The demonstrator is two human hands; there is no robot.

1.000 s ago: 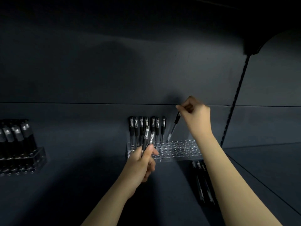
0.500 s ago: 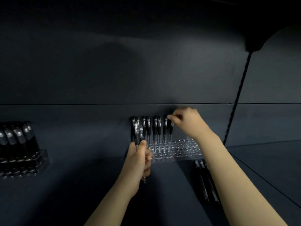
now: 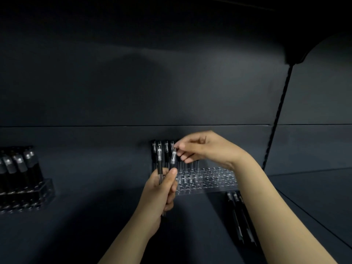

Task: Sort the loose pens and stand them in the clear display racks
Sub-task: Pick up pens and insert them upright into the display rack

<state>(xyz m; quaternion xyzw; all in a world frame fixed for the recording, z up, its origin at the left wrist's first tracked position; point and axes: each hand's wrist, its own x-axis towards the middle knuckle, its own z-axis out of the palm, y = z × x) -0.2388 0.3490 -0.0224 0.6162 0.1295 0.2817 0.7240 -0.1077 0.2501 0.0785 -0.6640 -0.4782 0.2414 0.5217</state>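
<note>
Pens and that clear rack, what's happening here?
A person is filling the clear rack. The left hand grips two pens upright in front of it, and the right hand pinches the top of the right pen. Standing pens occupy the back row; many front holes are empty. Loose pens lie to the right.
</note>
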